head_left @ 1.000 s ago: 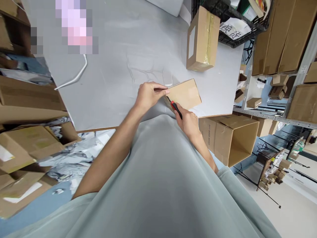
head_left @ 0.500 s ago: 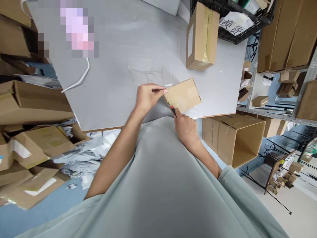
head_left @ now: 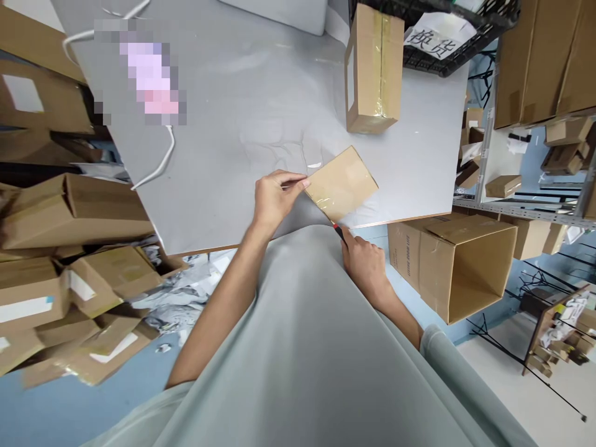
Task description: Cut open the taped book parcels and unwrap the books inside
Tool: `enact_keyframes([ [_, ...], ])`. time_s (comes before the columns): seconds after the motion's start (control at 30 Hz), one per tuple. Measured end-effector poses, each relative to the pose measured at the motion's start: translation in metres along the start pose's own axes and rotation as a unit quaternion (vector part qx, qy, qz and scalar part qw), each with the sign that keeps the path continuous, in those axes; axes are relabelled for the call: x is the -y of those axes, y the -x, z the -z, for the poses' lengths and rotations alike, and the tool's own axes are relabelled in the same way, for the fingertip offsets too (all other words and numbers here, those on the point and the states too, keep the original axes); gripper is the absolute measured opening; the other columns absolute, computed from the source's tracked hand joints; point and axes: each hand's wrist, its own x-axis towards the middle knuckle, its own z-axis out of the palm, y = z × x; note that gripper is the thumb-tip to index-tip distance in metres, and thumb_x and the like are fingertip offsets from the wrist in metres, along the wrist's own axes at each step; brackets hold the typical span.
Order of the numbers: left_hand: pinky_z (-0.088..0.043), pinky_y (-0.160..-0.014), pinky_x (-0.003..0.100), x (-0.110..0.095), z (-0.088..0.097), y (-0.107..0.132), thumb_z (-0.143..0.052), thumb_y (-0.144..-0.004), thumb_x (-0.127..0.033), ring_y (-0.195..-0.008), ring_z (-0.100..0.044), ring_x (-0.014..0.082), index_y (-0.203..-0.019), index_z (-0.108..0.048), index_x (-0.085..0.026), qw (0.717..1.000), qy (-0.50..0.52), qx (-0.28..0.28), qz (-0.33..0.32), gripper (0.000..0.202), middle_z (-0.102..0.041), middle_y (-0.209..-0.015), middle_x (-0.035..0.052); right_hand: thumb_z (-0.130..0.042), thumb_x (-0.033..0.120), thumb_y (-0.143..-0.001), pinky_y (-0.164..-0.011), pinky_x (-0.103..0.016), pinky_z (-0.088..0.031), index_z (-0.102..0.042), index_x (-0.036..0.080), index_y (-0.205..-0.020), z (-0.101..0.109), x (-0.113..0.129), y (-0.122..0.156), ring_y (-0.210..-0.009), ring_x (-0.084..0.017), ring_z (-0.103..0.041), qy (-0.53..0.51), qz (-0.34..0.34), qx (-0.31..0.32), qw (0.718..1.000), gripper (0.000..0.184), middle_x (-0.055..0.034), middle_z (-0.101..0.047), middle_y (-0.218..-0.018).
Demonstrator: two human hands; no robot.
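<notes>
A small flat cardboard box [head_left: 343,180] with clear tape on it lies near the front edge of the grey table [head_left: 223,143]. My left hand [head_left: 274,197] pinches the box's left corner, fingers closed on it. My right hand [head_left: 365,264] is below the table edge, wrapped around a red and black utility knife [head_left: 338,230]. The knife's tip points at the box's near edge, right at the box's lower corner.
A taller taped cardboard box [head_left: 372,68] stands at the back right of the table. A white cable [head_left: 156,164] lies on the left. An open carton [head_left: 454,267] sits on the floor at right. Piled boxes [head_left: 69,261] crowd the left; shelves [head_left: 526,112] stand at right.
My right hand with the knife has drawn back along the box's near edge toward me and to the right. The left hand has kept its hold on the box corner.
</notes>
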Motion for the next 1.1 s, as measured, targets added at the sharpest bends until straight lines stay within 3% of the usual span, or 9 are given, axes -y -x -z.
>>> enact_keyframes([
  [0.23,-0.068,-0.1,0.043,0.012,-0.021,0.027,-0.087,-0.083,-0.047,-0.105,-0.082,0.0264,-0.134,-0.075,-0.019,0.993,0.068,0.045,0.08,0.059,-0.079,-0.135,0.013,-0.039,0.027,-0.118,-0.076,-0.029,-0.053,-0.051,0.032,-0.167,0.007,-0.03,0.019,-0.086,-0.023,-0.08,0.016,-0.006,-0.022,1.0,0.051,-0.01,-0.082,-0.106],
  [0.33,-0.067,-0.107,0.049,0.02,-0.029,0.036,-0.091,-0.078,-0.05,-0.113,-0.082,0.0299,-0.133,-0.074,-0.019,0.986,0.113,0.07,0.099,0.065,-0.079,-0.137,0.0137,-0.048,0.031,-0.116,-0.07,-0.027,-0.049,-0.057,0.035,-0.163,0.016,-0.045,0.038,-0.079,-0.021,-0.078,0.002,-0.004,-0.027,1.0,0.048,-0.0074,-0.081,-0.1],
  [0.4,-0.063,-0.114,0.052,0.023,-0.034,0.037,-0.089,-0.08,-0.05,-0.121,-0.08,0.0314,-0.131,-0.075,-0.02,0.985,0.128,0.064,0.092,0.061,-0.079,-0.139,0.0139,-0.051,0.036,-0.115,-0.068,-0.027,-0.047,-0.059,0.035,-0.162,0.022,-0.056,0.041,-0.077,-0.021,-0.075,-0.036,0.002,-0.078,0.996,0.048,-0.0069,-0.081,-0.099],
  [0.47,-0.058,-0.12,0.054,0.022,-0.038,0.032,-0.086,-0.083,-0.048,-0.129,-0.077,0.032,-0.132,-0.074,-0.021,0.987,0.136,0.046,0.07,0.057,-0.078,-0.14,0.0137,-0.051,0.04,-0.115,-0.069,-0.028,-0.046,-0.06,0.031,-0.161,0.022,-0.066,0.025,-0.081,-0.023,-0.074,-0.096,-0.005,-0.162,0.982,0.048,-0.0088,-0.08,-0.103],
  [0.57,-0.053,-0.126,0.055,0.017,-0.04,0.02,-0.082,-0.087,-0.041,-0.139,-0.071,0.0314,-0.137,-0.071,-0.022,0.989,0.136,0.036,0.034,0.055,-0.077,-0.142,0.0133,-0.052,0.052,-0.112,-0.075,-0.032,-0.049,-0.062,0.023,-0.154,0.011,-0.078,-0.032,-0.089,-0.027,-0.072,-0.192,-0.046,-0.266,0.944,0.052,-0.0116,-0.077,-0.107],
  [0.67,-0.055,-0.124,0.056,0.014,-0.038,0.015,-0.084,-0.086,-0.039,-0.144,-0.068,0.0328,-0.142,-0.07,-0.024,0.991,0.121,0.055,0.029,0.06,-0.07,-0.153,0.014,-0.062,0.065,-0.106,-0.079,-0.035,-0.05,-0.068,0.019,-0.132,-0.006,-0.089,-0.092,-0.084,-0.025,-0.067,-0.279,-0.073,-0.273,0.918,0.053,-0.0068,-0.071,-0.094],
  [0.73,-0.057,-0.122,0.056,0.015,-0.035,0.017,-0.087,-0.083,-0.042,-0.144,-0.067,0.0347,-0.142,-0.071,-0.024,0.989,0.118,0.076,0.045,0.064,-0.067,-0.157,0.0142,-0.067,0.069,-0.101,-0.08,-0.034,-0.049,-0.068,0.02,-0.118,-0.018,-0.095,-0.114,-0.078,-0.022,-0.062,-0.335,-0.076,-0.263,0.901,0.052,-0.0017,-0.066,-0.086],
  [0.93,-0.05,-0.129,0.057,0.025,-0.027,0.026,-0.089,-0.083,-0.053,-0.145,-0.067,0.0371,-0.141,-0.074,-0.022,0.982,0.146,0.098,0.067,0.068,-0.073,-0.151,0.0128,-0.076,0.075,-0.09,-0.078,-0.033,-0.049,-0.067,0.02,-0.11,-0.04,-0.105,-0.126,-0.077,-0.019,-0.056,-0.473,-0.047,-0.255,0.842,0.058,0.0033,-0.059,-0.079],
  [1.1,-0.048,-0.13,0.057,0.022,-0.024,0.024,-0.083,-0.089,-0.053,-0.145,-0.067,0.0355,-0.147,-0.072,-0.023,0.988,0.11,0.103,0.043,0.066,-0.072,-0.152,0.0118,-0.074,0.081,-0.088,-0.08,-0.034,-0.05,-0.068,0.019,-0.117,-0.047,-0.106,-0.133,-0.081,-0.021,-0.058,-0.491,-0.039,-0.269,0.828,0.069,0.0007,-0.063,-0.084],
])
